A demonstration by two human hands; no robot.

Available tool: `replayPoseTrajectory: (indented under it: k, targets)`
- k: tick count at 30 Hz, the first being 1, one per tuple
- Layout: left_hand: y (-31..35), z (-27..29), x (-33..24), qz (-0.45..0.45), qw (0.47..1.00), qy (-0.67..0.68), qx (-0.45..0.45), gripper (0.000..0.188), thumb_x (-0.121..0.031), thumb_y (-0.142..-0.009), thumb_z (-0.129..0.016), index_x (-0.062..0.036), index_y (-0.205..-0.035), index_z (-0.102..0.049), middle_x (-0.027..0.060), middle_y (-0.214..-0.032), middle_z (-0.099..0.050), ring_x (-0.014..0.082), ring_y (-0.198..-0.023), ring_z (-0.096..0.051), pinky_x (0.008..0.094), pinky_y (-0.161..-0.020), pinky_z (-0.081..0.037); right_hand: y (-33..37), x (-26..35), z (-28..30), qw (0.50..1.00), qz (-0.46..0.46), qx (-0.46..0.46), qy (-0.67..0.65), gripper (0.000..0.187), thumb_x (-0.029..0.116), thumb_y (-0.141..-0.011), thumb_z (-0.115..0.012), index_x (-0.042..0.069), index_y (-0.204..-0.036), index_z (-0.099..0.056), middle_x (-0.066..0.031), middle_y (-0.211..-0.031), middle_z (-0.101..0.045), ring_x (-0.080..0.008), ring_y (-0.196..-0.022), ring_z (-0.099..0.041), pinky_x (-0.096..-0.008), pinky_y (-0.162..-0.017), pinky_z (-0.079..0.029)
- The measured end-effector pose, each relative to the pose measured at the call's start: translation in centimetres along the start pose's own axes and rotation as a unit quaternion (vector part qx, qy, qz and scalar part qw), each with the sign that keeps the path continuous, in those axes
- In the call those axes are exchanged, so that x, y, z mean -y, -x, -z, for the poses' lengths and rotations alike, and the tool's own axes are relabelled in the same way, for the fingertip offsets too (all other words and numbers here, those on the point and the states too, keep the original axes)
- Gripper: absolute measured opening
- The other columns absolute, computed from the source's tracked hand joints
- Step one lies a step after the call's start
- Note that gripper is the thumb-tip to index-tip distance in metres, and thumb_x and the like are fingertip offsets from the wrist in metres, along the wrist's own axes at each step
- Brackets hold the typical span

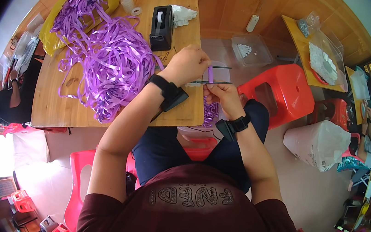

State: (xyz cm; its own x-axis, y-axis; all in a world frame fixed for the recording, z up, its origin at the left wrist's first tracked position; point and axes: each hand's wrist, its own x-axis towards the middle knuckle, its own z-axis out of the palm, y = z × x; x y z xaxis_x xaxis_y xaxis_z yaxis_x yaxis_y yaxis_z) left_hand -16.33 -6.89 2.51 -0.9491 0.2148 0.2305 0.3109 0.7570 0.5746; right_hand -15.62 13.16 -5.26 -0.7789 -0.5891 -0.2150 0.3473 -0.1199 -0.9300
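Note:
My left hand [188, 63] grips a thin dark two-pronged rod tool [220, 75] at the table's right edge, with a strip of purple ribbon [210, 74] wound around its prongs. My right hand [222, 94] pinches the lower end of that ribbon just below the prongs. A big tangled heap of purple ribbon [109, 55] lies on the wooden table [57, 105] to my left. A clear bin [210, 113] with finished purple pieces sits under my hands, mostly hidden. Both wrists wear black bands with small devices.
A black tape dispenser [162, 27] stands behind my left hand, with a yellow bag [51, 37] under the ribbon heap. Red plastic stools [286, 89] stand to the right, beside a clear box [251, 50] of white bits and a white sack [318, 144]. Other people sit at far left and far right.

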Motion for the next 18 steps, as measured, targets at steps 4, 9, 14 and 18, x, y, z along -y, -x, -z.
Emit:
replayPoseTrajectory:
  k: [4,9,14,18]
  targets:
    - [1.0,2.6,-4.2,0.088,0.990,0.043,0.098,0.030,-0.024,-0.096,-0.055,0.0005,-0.089,-0.071,0.0127,-0.069,-0.063,0.0274,-0.060,-0.062,0.0372,-0.056,-0.051,0.4,0.0,0.5,0.998,-0.006,0.007,-0.054,0.025,0.023,-0.098,-0.063,-0.001,-0.102,-0.070,-0.0052,-0.084,-0.069,-0.0118,-0.069,-0.064,-0.0250,-0.066,-0.052]
    - [1.7,1.7,-3.5,0.300,0.870,0.290,0.262,0.033,-0.028,-0.101,-0.048,-0.0038,-0.085,-0.064,0.0057,-0.063,-0.058,0.0114,-0.041,-0.049,0.0274,-0.034,-0.038,0.8,0.2,-0.2,0.995,-0.012,0.020,-0.094,0.024,0.023,-0.098,-0.063,0.000,-0.098,-0.070,-0.0052,-0.083,-0.068,-0.0118,-0.068,-0.063,-0.0245,-0.066,-0.051]
    - [3.1,0.5,-2.7,0.297,0.844,0.401,0.197,0.030,-0.025,-0.102,-0.047,-0.0036,-0.086,-0.060,0.0027,-0.063,-0.056,0.0083,-0.042,-0.046,0.0251,-0.035,-0.037,1.9,2.8,-0.9,0.998,-0.024,0.057,0.009,0.023,0.023,-0.097,-0.062,0.001,-0.095,-0.069,-0.0051,-0.081,-0.068,-0.0113,-0.067,-0.062,-0.0248,-0.062,-0.051]
    - [2.9,0.2,-2.9,0.277,0.835,0.423,0.215,0.026,-0.023,-0.101,-0.048,-0.0040,-0.088,-0.059,0.0031,-0.063,-0.056,0.0091,-0.041,-0.047,0.0250,-0.035,-0.038,1.9,9.9,-2.2,0.993,0.013,0.035,0.116,0.025,0.026,-0.095,-0.064,0.003,-0.088,-0.071,-0.0020,-0.075,-0.067,-0.0076,-0.061,-0.057,-0.0222,-0.055,-0.044]
